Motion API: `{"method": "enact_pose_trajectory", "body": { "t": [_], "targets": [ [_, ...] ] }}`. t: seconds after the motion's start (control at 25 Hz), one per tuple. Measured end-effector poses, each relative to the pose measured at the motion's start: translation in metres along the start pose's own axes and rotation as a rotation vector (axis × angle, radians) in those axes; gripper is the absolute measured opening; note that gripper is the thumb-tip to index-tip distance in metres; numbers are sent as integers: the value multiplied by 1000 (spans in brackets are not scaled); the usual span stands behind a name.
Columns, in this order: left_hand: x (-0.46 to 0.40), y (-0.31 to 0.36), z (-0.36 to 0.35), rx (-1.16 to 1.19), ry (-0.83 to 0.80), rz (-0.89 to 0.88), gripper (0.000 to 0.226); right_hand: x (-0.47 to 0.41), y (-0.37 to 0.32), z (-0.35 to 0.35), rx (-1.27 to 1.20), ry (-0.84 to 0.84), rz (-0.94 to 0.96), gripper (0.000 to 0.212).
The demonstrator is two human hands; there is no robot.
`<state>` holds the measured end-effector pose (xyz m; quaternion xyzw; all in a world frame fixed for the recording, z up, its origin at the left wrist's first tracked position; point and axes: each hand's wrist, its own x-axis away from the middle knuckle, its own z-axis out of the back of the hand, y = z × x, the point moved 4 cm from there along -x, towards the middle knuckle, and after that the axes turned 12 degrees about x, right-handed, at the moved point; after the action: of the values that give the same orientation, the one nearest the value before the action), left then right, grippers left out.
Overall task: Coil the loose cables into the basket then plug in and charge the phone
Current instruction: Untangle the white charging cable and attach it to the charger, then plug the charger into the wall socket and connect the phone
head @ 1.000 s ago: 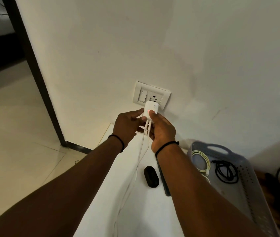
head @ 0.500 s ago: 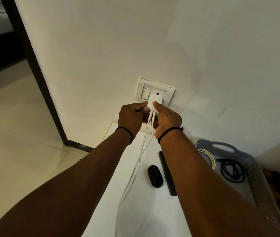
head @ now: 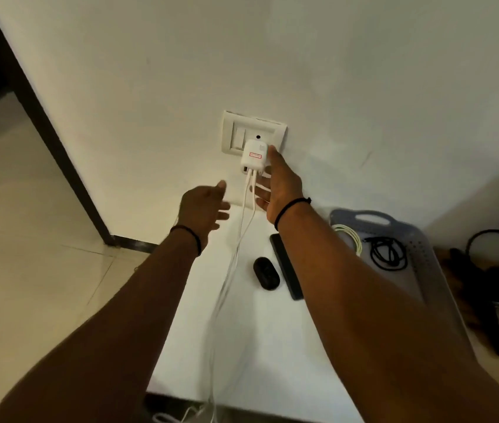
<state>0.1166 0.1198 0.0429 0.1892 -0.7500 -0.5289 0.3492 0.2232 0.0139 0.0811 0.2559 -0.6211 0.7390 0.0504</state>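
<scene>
Both arms reach forward toward the wall. The left hand [head: 204, 206] floats in the air below and to the left of the charger [head: 253, 156]. Its fingers are loose and spread, and it holds nothing. The right hand [head: 275, 184] is up beside the charger, with straight fingers. One fingertip touches the charger's right side. Each wrist has a thin black band.

The charger is white and sits in the wall socket [head: 254, 137]. It has a small red box label on the front, but the words are too small to read. Two white cables [head: 243, 215] hang down from it, run across the white table [head: 242, 346] and drop over the near edge.

The phone [head: 286, 267] lies flat on the table, partly under the right arm. A small black oval case [head: 266, 273] sits just left of it. The grey basket [head: 410, 239] is to the right, with a pale coiled cable [head: 350, 236] and a black coiled cable [head: 387, 253] inside.
</scene>
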Motion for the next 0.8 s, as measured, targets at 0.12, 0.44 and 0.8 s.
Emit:
{"method": "enact_pose_trajectory", "body": {
  "t": [0.12,0.44,0.8],
  "targets": [
    [46,-53,52,73,124,123,27,33,51,23,12,-13,-30,45],
    [114,-91,60,-111,107,106,22,138,171,41,62,-141,-37,14],
    [151,-89,56,-277,52,-92,10,154,152,27,170,-220,69,28]
  ]
}}
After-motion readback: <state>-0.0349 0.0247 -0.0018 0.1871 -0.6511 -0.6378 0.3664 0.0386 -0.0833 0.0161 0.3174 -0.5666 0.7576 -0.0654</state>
